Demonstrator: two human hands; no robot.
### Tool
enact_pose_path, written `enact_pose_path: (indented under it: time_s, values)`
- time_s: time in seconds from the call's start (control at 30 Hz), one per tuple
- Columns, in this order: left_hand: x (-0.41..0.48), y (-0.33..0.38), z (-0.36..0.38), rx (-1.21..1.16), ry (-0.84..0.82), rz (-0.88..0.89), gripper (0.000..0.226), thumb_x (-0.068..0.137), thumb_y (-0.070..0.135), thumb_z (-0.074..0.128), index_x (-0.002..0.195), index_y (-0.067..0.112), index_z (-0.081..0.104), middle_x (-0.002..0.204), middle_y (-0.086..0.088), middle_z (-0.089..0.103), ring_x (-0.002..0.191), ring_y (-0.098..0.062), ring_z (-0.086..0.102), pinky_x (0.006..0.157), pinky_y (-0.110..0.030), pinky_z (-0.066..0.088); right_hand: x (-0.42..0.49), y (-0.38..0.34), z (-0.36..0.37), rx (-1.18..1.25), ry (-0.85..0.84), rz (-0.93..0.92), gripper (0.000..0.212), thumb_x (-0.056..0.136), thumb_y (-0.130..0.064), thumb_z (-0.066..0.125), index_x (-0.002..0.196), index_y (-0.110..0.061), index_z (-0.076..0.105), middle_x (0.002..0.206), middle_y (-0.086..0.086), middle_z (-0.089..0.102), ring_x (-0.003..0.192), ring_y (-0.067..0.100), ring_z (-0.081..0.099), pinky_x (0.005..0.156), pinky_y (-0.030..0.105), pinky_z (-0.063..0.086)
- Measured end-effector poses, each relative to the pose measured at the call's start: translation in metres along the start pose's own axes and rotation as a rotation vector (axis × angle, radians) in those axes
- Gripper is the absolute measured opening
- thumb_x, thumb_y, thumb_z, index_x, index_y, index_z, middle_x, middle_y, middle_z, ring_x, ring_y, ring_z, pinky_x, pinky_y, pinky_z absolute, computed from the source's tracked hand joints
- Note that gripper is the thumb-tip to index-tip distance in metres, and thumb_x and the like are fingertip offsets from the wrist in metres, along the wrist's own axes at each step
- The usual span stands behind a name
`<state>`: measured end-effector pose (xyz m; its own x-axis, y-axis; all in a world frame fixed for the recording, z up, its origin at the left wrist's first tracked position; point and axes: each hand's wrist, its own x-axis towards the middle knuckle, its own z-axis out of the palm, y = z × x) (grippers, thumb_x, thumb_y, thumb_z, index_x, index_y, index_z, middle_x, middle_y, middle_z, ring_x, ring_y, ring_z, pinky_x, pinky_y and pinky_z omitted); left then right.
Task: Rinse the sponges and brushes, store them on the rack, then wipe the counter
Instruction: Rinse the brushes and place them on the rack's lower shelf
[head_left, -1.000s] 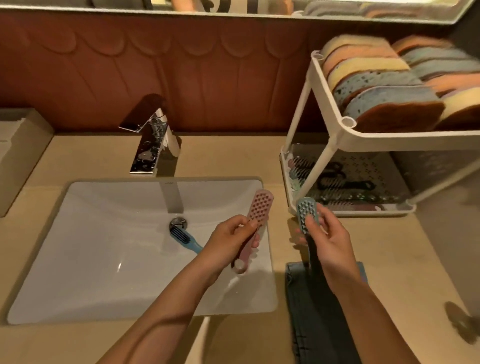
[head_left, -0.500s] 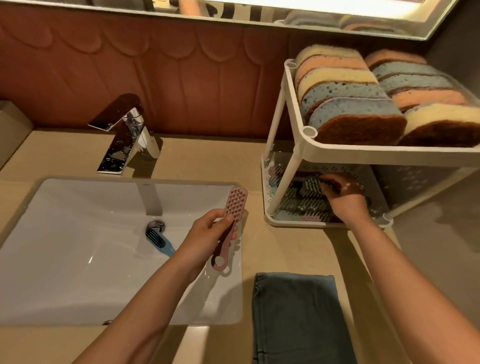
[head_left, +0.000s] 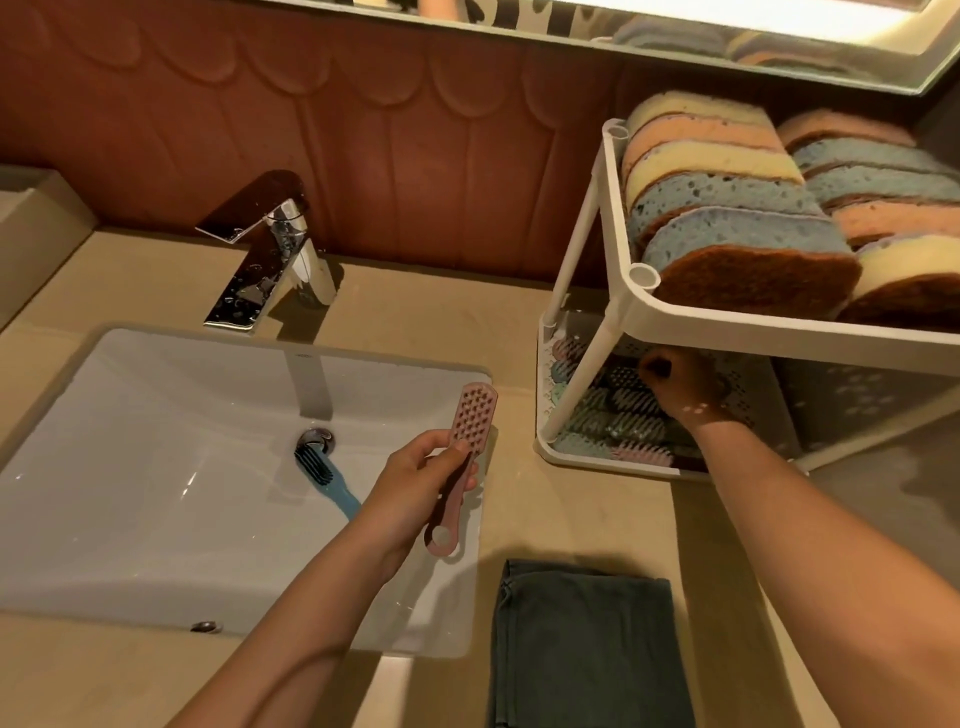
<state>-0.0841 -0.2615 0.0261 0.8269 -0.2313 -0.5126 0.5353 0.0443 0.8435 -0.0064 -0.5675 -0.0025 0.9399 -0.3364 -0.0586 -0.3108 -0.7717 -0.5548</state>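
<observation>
My left hand (head_left: 415, 488) grips a pink brush (head_left: 472, 415) by its handle, bristles up, over the right edge of the white sink (head_left: 156, 467). A blue brush (head_left: 327, 478) lies in the basin by the drain. My right hand (head_left: 680, 387) reaches into the lower tier of the white rack (head_left: 727, 332), fingers curled among several stored brushes (head_left: 618, 436). Whether it still holds one is hidden. Several sponges (head_left: 737, 234) stand in rows on the upper tier.
A chrome faucet (head_left: 265, 254) stands behind the sink with its water off. A dark folded cloth (head_left: 587, 644) lies on the beige counter (head_left: 519, 338) in front of the rack. A brown panelled wall and a mirror run along the back.
My right hand carried a dark-handled brush from above the cloth into the rack's lower tier and has stayed there. My left hand keeps the pink brush over the sink's edge.
</observation>
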Motion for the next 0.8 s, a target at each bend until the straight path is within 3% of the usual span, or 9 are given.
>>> enact_pose_path:
  time_s: [0.23,0.4,0.5,0.6,0.67,0.8]
  values:
    - [0.002,-0.002,0.002,0.033,-0.003,0.01,0.018,0.094,0.025,0.051,0.105,0.018,0.064,0.092,-0.009,0.068,0.088,-0.019,0.063,0.082,-0.033,0.049,0.002,0.01,0.006,-0.011,-0.036,-0.017,0.026,0.09,-0.013,0.058,0.112,0.0,0.064,0.12,0.02,0.062,0.112,0.036,0.055,0.097,0.038,0.04]
    - [0.002,0.001,0.004,0.186,-0.078,0.036,0.019,0.093,0.026,0.052,0.105,0.017,0.063,0.093,-0.006,0.071,0.089,-0.018,0.066,0.081,-0.031,0.052,-0.025,-0.001,0.002,0.031,0.095,-0.035,0.025,0.089,-0.013,0.058,0.111,-0.001,0.063,0.116,0.018,0.063,0.108,0.034,0.056,0.088,0.03,0.039]
    - [0.002,0.004,0.009,0.275,-0.123,0.062,0.015,0.092,0.025,0.054,0.1,0.017,0.064,0.093,-0.007,0.072,0.086,-0.014,0.066,0.076,-0.024,0.051,-0.063,-0.018,0.004,0.237,0.152,-0.012,0.015,0.088,-0.011,0.059,0.102,-0.008,0.066,0.105,0.013,0.066,0.096,0.024,0.06,0.082,0.028,0.042]
    - [0.003,0.004,0.016,0.339,-0.15,0.109,0.009,0.09,0.021,0.058,0.092,0.017,0.065,0.083,-0.002,0.068,0.073,-0.007,0.062,0.064,-0.014,0.048,-0.11,-0.05,0.005,0.543,0.031,0.093,0.008,0.09,-0.018,0.056,0.094,-0.021,0.062,0.091,0.0,0.066,0.08,0.01,0.059,0.073,0.023,0.047]
    - [0.005,0.004,0.02,0.35,-0.175,0.129,0.008,0.089,0.019,0.06,0.091,0.014,0.066,0.082,-0.003,0.065,0.072,-0.007,0.06,0.066,-0.016,0.047,-0.135,-0.07,0.008,0.664,-0.075,0.058,0.007,0.089,-0.016,0.057,0.092,-0.02,0.062,0.087,-0.003,0.065,0.079,0.004,0.06,0.069,0.013,0.048]
    - [0.007,0.002,0.03,0.359,-0.222,0.15,0.011,0.087,0.017,0.062,0.094,0.009,0.066,0.074,0.0,0.064,0.07,-0.008,0.06,0.071,-0.025,0.048,-0.154,-0.083,0.023,0.819,-0.136,0.043,0.02,0.08,0.001,0.065,0.087,-0.016,0.055,0.08,0.002,0.061,0.066,-0.004,0.059,0.065,0.012,0.049]
